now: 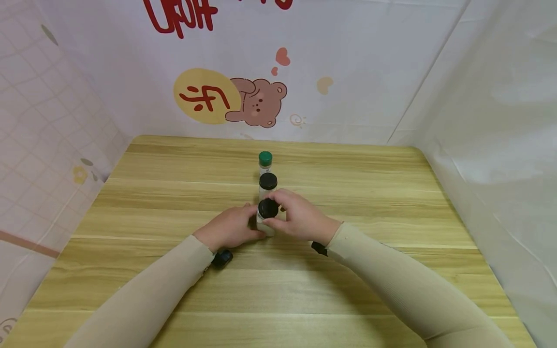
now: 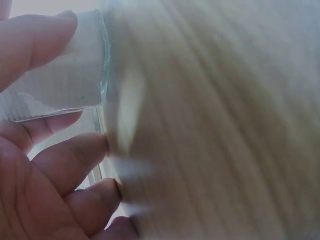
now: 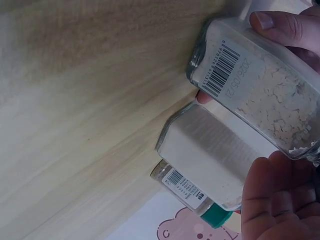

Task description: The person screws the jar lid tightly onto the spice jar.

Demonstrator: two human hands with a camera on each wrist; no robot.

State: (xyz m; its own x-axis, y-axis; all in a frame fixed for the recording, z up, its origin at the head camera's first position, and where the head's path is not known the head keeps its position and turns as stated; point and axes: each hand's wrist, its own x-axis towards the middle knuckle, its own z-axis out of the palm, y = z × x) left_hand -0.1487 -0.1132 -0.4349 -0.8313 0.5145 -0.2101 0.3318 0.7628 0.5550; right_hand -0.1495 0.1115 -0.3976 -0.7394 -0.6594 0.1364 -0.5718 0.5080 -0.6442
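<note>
In the head view a clear glass jar (image 1: 266, 230) with a black lid (image 1: 268, 208) is between both hands. My left hand (image 1: 231, 226) grips its body from the left, thumb on the near side and fingers behind. My right hand (image 1: 302, 218) holds the black lid from the right between thumb and fingers. The right wrist view shows pale flakes inside this jar (image 3: 280, 95) and a barcode label on its side. Whether its base touches the table cannot be told.
Right behind stands a second black-lidded jar (image 1: 268, 181), filled with something white. Beyond it is a small bottle with a green cap (image 1: 265, 158). The wooden table (image 1: 278, 295) meets a printed white backdrop (image 1: 361, 87) at the back.
</note>
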